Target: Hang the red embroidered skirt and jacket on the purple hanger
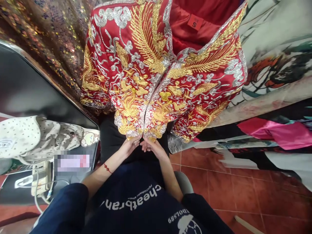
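Observation:
A red embroidered jacket [156, 81] with gold and silver thread work spreads in front of me, its neck at the top and its hem over my lap. Inside the neckline shows a red size label [194, 22] marked S. My left hand [131, 145] is closed on the hem just left of the front opening. Just across the opening, my right hand [153, 148] pinches the other hem corner, some fingers curled below it. The two front edges meet nearly side by side there. Part of the fingertips is hidden by the embroidery.
At left stands a black chair [44, 84] holding a patterned cloth bag [56, 136], a white charger with cables [40, 178] and a blurred packet [71, 163]. Sequined fabric [56, 42] hangs behind. Painted and pink cloth [280, 130] lies at right above the red tiled floor [219, 182].

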Motion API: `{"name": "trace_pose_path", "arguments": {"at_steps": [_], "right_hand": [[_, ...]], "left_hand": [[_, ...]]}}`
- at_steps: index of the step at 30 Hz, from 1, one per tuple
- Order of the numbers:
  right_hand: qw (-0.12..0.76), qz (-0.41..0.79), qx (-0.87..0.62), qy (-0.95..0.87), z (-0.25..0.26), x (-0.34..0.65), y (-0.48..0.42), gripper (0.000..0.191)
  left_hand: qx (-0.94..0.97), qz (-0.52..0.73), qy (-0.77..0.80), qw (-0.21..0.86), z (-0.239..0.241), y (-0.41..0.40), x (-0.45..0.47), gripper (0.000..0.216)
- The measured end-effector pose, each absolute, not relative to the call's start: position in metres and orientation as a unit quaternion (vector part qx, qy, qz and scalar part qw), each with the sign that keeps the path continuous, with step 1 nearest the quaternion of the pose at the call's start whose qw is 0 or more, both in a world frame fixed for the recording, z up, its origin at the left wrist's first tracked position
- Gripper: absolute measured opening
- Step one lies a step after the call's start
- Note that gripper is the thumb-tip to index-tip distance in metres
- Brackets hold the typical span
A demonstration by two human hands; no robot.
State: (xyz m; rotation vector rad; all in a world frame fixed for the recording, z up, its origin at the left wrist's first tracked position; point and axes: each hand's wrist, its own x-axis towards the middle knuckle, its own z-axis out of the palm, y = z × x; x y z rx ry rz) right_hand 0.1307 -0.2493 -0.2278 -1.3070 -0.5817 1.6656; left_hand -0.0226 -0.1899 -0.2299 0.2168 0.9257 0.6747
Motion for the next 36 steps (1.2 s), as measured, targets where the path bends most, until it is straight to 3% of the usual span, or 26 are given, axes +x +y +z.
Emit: {"name": "trace_pose_path", "arguments": {"at_steps": [5,10,16,27,36], "right_hand": [[0.280,0.744,-0.474,-0.378,-0.212,0.162,-0.263,0.054],[0.385,0.639,-0.557,-0.364,-0.211,0.154,-0.249,0.055],[0.450,0.591,-0.577,-0.339,-0.218,0.130,-0.242,0.040],[0.500,0.527,-0.607,-0.323,-0.212,0.110,-0.250,0.029],[0.490,0.589,-0.578,-0.281,-0.218,0.113,-0.239,0.034]], "left_hand": [[0.123,0.309,0.444,0.832,-0.235,-0.187,-0.027,0.033],[0.149,0.308,0.436,0.832,-0.236,-0.198,-0.021,0.041],[0.180,0.346,0.410,0.825,-0.238,-0.204,-0.018,0.039],[0.196,0.367,0.410,0.812,-0.244,-0.202,-0.020,0.040],[0.246,0.370,0.449,0.776,-0.247,-0.201,-0.022,0.040]]}}
